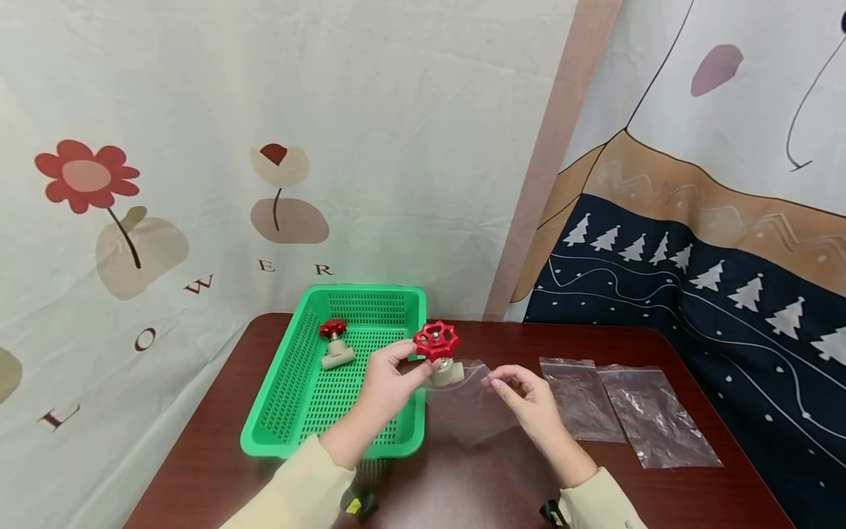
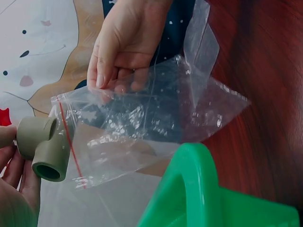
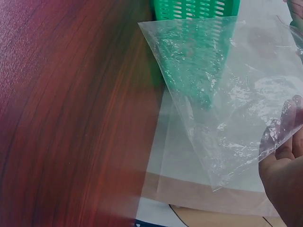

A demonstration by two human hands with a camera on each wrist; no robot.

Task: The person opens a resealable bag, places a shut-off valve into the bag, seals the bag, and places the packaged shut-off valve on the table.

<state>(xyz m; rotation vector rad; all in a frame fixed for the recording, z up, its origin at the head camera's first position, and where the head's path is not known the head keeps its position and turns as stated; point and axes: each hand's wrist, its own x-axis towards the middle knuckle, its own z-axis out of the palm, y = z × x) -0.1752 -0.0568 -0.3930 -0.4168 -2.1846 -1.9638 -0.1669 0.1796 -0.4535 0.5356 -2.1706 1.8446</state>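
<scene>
My left hand (image 1: 385,386) grips a valve with a red handwheel (image 1: 436,341) and a beige pipe body just past the basket's right wall. The beige body (image 2: 51,158) sits at the mouth of a clear zip bag (image 2: 128,130), beside its red seal line; how far it reaches inside, I cannot tell. My right hand (image 1: 531,406) pinches the bag's edge between thumb and fingers, and the bag hangs down between both hands. In the right wrist view the bag (image 3: 246,101) spreads out from the right hand's fingers (image 3: 285,146).
A green basket (image 1: 264,411) stands on the left of the dark red table (image 1: 198,448), with another red-wheeled valve (image 1: 338,354) inside. Two clear zip bags (image 1: 575,400) lie flat at the right. A dark object with a yellow mark (image 1: 357,504) lies near the front. A printed cloth hangs behind.
</scene>
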